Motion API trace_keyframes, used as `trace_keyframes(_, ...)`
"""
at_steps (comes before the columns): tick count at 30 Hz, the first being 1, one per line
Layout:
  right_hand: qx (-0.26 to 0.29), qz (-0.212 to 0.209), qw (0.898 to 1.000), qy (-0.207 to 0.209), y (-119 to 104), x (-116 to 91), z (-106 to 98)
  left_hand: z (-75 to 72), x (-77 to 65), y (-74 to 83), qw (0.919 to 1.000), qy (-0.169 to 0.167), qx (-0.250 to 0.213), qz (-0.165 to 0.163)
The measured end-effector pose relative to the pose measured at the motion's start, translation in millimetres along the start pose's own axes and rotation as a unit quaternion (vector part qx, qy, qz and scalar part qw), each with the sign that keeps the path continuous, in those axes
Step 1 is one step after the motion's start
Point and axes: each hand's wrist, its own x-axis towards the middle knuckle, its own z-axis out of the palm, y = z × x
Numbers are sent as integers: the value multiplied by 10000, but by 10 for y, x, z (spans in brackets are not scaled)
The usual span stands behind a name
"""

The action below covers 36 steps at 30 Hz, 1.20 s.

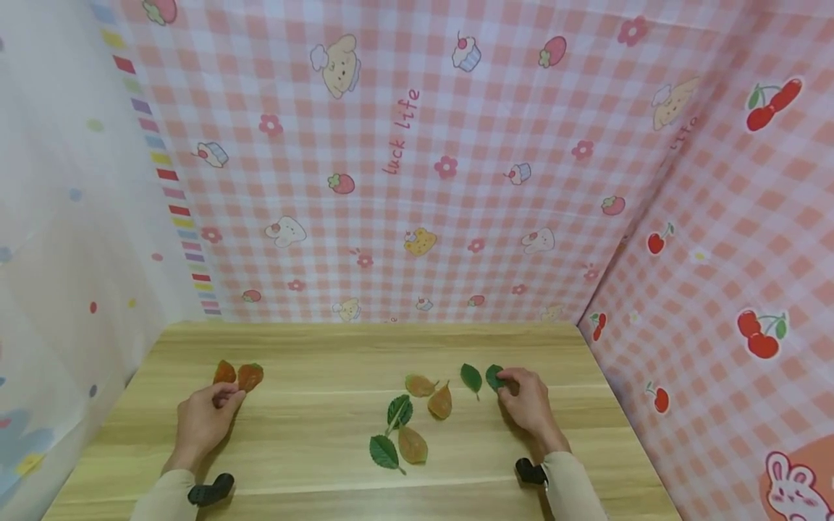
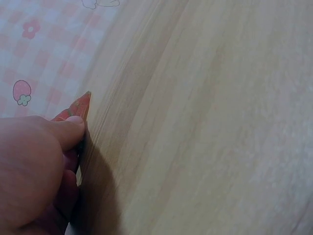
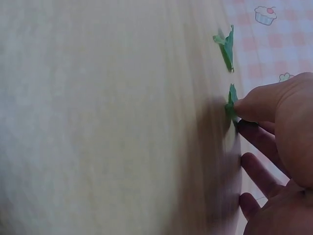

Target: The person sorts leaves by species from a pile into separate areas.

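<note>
At the left of the table, my left hand [image 1: 205, 423] pinches a reddish-brown leaf [image 1: 250, 376] by its near end, thumb on top. A second reddish-brown leaf [image 1: 224, 371] lies just left of it. In the left wrist view the leaf tip [image 2: 82, 104] sticks out past my thumb. Over on the right, my right hand [image 1: 529, 407] pinches a green leaf [image 1: 492, 376] between thumb and index finger, the other fingers loosely bent. Another green leaf [image 1: 470, 378] lies beside it, and the right wrist view shows that leaf [image 3: 227, 48] farther along the table.
Mid-table lie several more leaves: two yellowish-brown ones [image 1: 440, 402], a third brown leaf [image 1: 413, 445] and green leaves [image 1: 384, 451] close by. A checked pink cloth [image 1: 391, 217] hangs behind the wooden table [image 1: 313, 434], with another cloth [image 1: 717, 289] along the right side.
</note>
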Motion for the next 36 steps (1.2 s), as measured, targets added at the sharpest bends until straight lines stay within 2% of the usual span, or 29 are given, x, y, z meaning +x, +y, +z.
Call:
trace_keyframes(9, -128, -307, 9994, 130, 50, 14, 34, -15, 5, 42, 10000, 61, 26, 61)
trace_keyframes(27, -128, -275, 9994, 193, 53, -19, 61, -2, -15, 26, 9995, 224, 3, 241)
trace_keyframes(32, -170, -411, 9986, 295, 48, -9, 53, 10, -4, 9, 9993, 274, 12, 258)
trace_keyframes(36, -169, -387, 9989, 224, 46, -14, 35, 17, 0, 5, 9991, 292, 27, 303)
